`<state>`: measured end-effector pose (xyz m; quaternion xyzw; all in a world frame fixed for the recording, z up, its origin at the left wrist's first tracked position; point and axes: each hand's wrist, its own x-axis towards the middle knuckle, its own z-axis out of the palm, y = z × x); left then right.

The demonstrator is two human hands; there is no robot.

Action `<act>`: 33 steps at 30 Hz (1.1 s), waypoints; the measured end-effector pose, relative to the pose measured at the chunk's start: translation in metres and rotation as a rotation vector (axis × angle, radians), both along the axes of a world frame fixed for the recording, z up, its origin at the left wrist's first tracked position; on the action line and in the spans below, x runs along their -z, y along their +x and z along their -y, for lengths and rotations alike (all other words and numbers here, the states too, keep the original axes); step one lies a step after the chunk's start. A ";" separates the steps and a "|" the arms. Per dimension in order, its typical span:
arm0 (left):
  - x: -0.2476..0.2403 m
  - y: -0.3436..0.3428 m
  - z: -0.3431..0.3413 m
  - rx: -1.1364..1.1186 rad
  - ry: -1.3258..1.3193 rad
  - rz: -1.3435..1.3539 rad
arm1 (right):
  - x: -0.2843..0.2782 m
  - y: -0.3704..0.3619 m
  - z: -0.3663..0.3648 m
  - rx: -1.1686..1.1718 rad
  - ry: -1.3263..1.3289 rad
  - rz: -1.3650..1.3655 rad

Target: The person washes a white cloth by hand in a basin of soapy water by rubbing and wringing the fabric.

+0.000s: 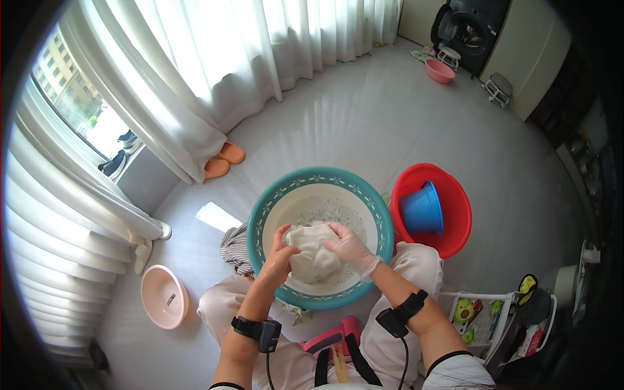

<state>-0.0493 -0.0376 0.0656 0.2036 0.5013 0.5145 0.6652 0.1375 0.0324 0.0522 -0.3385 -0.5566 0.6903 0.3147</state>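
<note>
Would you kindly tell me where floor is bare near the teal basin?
Free floor lies beyond the teal basin, between the orange slippers and red tub, and right of that tub. Crowded: the basin's left, by striped cloth, and inside, where the left hand and right hand hold white cloth.

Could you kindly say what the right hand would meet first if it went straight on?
The right hand holds the white cloth, so probably that comes first; depth is unclear.

Matt, soft-looking cloth [315,250] — smooth teal plastic basin [318,174] — smooth, glossy blue plastic bucket [422,211].
</note>
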 end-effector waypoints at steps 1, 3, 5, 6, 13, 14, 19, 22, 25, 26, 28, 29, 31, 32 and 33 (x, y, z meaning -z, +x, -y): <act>-0.006 0.005 0.002 0.073 -0.035 -0.016 | 0.000 -0.002 0.001 -0.017 -0.031 0.012; 0.000 0.009 0.000 0.189 0.067 -0.133 | -0.008 -0.006 0.006 -0.105 -0.042 0.059; 0.010 0.009 0.001 0.304 0.231 -0.303 | -0.011 -0.008 0.008 -0.197 -0.053 0.102; 0.011 0.011 0.001 0.308 0.232 -0.302 | -0.009 -0.008 0.007 -0.221 0.003 0.131; 0.015 0.019 -0.001 0.259 0.077 -0.362 | 0.003 -0.008 0.002 -0.005 0.339 0.270; 0.015 0.018 -0.002 0.287 0.070 -0.467 | 0.006 -0.007 0.003 -0.003 0.340 0.270; 0.002 0.010 -0.004 0.237 0.215 -0.552 | 0.000 -0.008 0.004 -0.065 0.213 0.133; -0.017 0.007 -0.003 0.156 0.262 -0.378 | -0.008 -0.004 0.000 -0.341 -0.005 0.167; -0.019 -0.002 0.001 0.079 0.284 -0.164 | -0.008 -0.005 -0.001 -0.405 0.135 0.346; -0.019 -0.006 0.002 0.046 0.294 -0.089 | -0.005 -0.006 -0.003 -0.407 0.136 0.345; -0.019 -0.015 0.003 0.035 0.323 0.006 | 0.003 -0.003 -0.007 -0.359 0.557 0.629; -0.020 -0.019 0.004 0.021 0.352 0.100 | 0.007 0.000 -0.009 -0.357 0.555 0.630; -0.033 -0.023 0.008 -0.008 0.342 0.191 | 0.010 0.006 -0.012 -0.326 0.659 0.677; -0.037 -0.024 0.009 -0.039 0.333 0.282 | 0.011 0.007 -0.013 -0.324 0.655 0.679; -0.036 -0.028 0.011 -0.058 0.320 0.309 | 0.009 0.005 -0.013 -0.319 0.494 0.585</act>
